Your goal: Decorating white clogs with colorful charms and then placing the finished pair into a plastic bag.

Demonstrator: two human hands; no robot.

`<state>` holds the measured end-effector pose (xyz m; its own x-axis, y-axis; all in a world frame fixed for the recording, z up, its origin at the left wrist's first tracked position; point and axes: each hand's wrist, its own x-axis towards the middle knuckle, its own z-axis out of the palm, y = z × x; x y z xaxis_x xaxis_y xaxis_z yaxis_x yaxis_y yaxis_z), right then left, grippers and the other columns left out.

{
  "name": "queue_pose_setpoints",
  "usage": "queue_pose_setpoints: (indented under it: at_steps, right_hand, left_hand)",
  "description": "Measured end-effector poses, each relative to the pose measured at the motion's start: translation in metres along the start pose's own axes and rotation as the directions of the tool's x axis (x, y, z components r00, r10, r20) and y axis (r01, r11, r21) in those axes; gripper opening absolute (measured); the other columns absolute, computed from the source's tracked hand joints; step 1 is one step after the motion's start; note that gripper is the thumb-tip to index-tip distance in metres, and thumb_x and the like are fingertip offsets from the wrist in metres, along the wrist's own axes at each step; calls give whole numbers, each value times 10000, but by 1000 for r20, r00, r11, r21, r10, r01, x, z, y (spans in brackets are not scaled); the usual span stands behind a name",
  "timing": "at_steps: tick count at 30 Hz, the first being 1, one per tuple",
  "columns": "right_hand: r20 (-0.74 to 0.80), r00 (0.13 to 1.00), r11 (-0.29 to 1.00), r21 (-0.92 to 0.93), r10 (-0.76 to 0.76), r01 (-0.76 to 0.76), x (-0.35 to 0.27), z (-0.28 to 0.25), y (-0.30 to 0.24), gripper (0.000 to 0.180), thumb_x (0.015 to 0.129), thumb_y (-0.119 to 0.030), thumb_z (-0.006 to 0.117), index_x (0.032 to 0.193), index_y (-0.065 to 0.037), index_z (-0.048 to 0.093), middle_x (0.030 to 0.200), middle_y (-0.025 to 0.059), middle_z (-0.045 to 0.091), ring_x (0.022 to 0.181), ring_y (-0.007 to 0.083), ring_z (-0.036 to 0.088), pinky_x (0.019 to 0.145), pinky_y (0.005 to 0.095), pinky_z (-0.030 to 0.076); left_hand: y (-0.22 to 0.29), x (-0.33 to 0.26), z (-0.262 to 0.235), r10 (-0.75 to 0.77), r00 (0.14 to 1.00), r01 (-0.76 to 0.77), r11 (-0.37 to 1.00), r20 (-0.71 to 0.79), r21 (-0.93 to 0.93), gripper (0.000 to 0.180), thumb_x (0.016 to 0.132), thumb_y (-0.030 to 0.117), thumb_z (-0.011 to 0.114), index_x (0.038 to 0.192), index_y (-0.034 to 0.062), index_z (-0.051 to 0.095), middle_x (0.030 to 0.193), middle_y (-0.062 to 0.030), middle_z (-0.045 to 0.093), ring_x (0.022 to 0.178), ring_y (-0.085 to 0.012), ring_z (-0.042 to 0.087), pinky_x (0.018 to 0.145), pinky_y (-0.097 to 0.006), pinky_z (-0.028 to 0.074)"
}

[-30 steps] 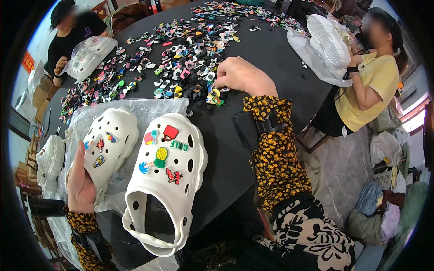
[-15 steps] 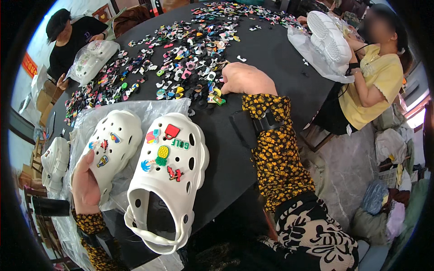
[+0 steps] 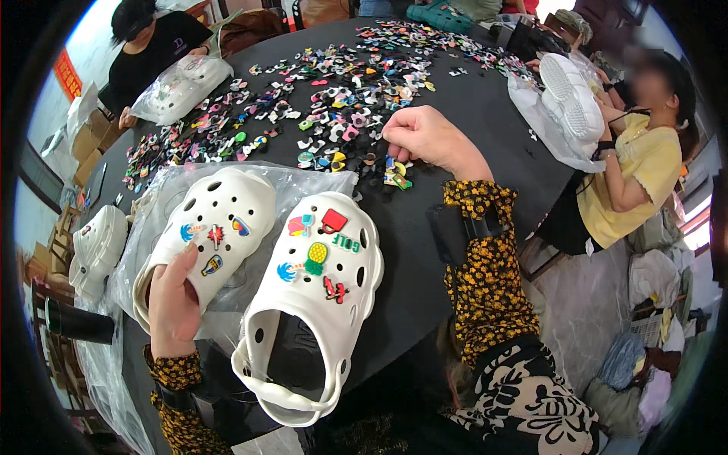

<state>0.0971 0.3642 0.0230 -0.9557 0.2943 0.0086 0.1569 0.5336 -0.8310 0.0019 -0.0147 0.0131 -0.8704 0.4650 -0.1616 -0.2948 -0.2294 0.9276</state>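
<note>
A: What is hard to see around the left hand (image 3: 174, 303)?
B: Its fingers. The thumb presses on the left clog (image 3: 254, 199) beside the foot opening, the hand partly closed on it; the other fingers are mostly hidden.

A: And the right hand (image 3: 425, 140)?
B: It is curled, thumb and forefinger drawn together at the near edge of the heaped charms (image 3: 356, 121). Whether anything is pinched there, one cannot tell.

A: How many charms sit on the clogs?
B: Four on the left clog, six on the right clog (image 3: 353, 262), including a pineapple (image 3: 316, 256) and a red bag (image 3: 334, 221). The heaped ones are too many and too small to count.

A: And the materials?
B: Both clogs are smooth, white and moulded, pierced with holes, side by side on the dark table (image 3: 425, 250). Crinkled clear plastic (image 3: 303, 176) lies under the left one. Another white clog (image 3: 97, 254) stands farther left, partly overlapped by plastic.
</note>
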Motion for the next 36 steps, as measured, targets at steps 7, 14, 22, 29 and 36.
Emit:
queue_pose_setpoints:
  at_steps: [7, 14, 22, 29, 36]
  right_hand:
    - [-103, 994, 982, 185, -20, 39, 5, 16, -8, 171, 859, -169, 585, 939, -24, 630, 732, 29, 645, 597, 74, 573, 541, 209, 455]
    - [-212, 977, 967, 239, -36, 88, 4, 17, -8, 153, 850, -119, 584, 961, -19, 619, 751, 38, 649, 604, 61, 572, 540, 194, 454]
    - [-181, 961, 796, 540, -209, 274, 8, 31, -13, 127, 847, -44, 573, 971, -23, 586, 858, 78, 647, 720, 109, 621, 655, 229, 501]
    - [-209, 903, 705, 569, -374, 424, 12, 49, -16, 139, 839, 51, 556, 964, -6, 572, 927, 79, 629, 822, 134, 629, 745, 250, 523]
    - [-303, 806, 632, 505, -508, 588, 2, 64, -32, 172, 811, 102, 538, 929, -14, 583, 897, 30, 600, 796, 86, 608, 732, 217, 501]
  left_hand:
    - [0, -1, -4, 2, 1000, -2, 1000, -12, 15, 466, 871, 92, 553, 1291, -49, 408, 1216, -155, 547, 1081, -271, 569, 909, -403, 479]
    - [-6, 2, -2, -16, 1000, 16, 1000, -4, 10, 449, 879, 90, 552, 1288, -38, 417, 1210, -143, 552, 1078, -260, 569, 908, -405, 478]
    - [-2, -4, 0, -9, 1000, 9, 1000, -24, -7, 431, 876, 66, 526, 1282, -36, 422, 1211, -145, 550, 1079, -266, 566, 910, -412, 475]
    - [-1, -5, 1, 4, 1000, -4, 1000, -11, -17, 430, 869, 54, 521, 1278, -42, 426, 1215, -151, 547, 1080, -271, 565, 916, -412, 471]
    - [1, -7, 5, 16, 1000, -16, 1000, -3, -10, 429, 881, 71, 518, 1282, -44, 420, 1215, -146, 545, 1078, -254, 566, 918, -395, 469]
